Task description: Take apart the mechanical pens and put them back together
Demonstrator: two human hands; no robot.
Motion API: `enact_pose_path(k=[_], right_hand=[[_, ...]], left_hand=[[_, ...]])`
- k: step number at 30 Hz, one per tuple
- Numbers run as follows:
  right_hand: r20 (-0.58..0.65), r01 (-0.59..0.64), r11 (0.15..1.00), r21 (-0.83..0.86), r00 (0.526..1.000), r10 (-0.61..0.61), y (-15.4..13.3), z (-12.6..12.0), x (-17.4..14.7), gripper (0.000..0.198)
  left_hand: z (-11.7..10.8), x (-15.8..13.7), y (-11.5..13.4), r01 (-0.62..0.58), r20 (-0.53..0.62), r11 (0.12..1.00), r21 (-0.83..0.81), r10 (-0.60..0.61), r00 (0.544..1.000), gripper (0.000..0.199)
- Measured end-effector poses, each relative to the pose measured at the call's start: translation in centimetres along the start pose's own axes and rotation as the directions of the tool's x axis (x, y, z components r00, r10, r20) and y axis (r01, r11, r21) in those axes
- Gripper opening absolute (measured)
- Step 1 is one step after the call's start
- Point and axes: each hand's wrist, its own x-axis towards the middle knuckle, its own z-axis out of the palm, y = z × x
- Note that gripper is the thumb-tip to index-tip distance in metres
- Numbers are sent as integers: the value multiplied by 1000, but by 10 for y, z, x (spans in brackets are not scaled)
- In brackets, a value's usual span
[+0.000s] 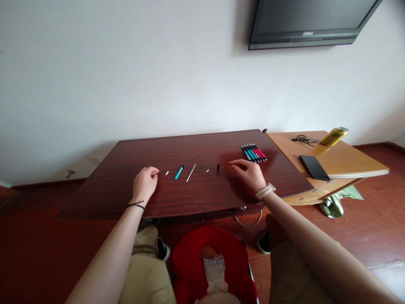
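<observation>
Pen parts lie in a row across the dark table. From left to right come a small white piece, a turquoise pen barrel, a thin white refill, a tiny dark bit, a little white part and a short black piece. My left hand rests at the row's left end, fingers curled together; anything in them is hidden. At the right end, my right hand has thumb and forefinger pinched just beside the black piece, on something too small to name.
Several assembled turquoise and red pens lie side by side behind my right hand. A lighter wooden table adjoins on the right, bearing a phone, a black cable and a yellow can. A television hangs above.
</observation>
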Motion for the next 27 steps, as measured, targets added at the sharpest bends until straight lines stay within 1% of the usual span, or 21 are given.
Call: enact_pose_path(k=[2, 4, 7, 11, 15, 18, 21, 27], right_hand=[[-11, 3, 998, -62, 1000, -4, 7, 0, 4, 22], [-11, 6, 994, -106, 1000, -7, 14, 2, 7, 15], [15, -7, 989, -151, 1000, 10, 21, 7, 12, 9], [59, 11, 974, -224, 998, 2, 28, 13, 18, 15], [62, 75, 953, -295, 996, -59, 32, 17, 23, 17], [91, 126, 926, -355, 991, -100, 35, 19, 24, 19], [126, 152, 911, -384, 986, -111, 34, 23, 23, 20], [111, 164, 901, -403, 985, -129, 32, 27, 23, 22]], left_hand=[[1, 1, 0, -6, -13, 1000, 10, 6, 1000, 20], [2, 2, 0, -13, -22, 1000, 15, 13, 1000, 20], [4, 4, 1, -26, -32, 1000, 15, 26, 999, 20], [5, 6, 0, -39, -38, 999, -4, 38, 999, 18], [5, 6, -1, -49, -37, 999, -10, 48, 998, 19], [3, 5, -1, -57, -25, 998, 10, 58, 998, 23], [1, 4, -1, -39, -19, 999, 33, 39, 999, 21], [-2, 3, 3, 26, -16, 996, 80, -25, 1000, 19]])
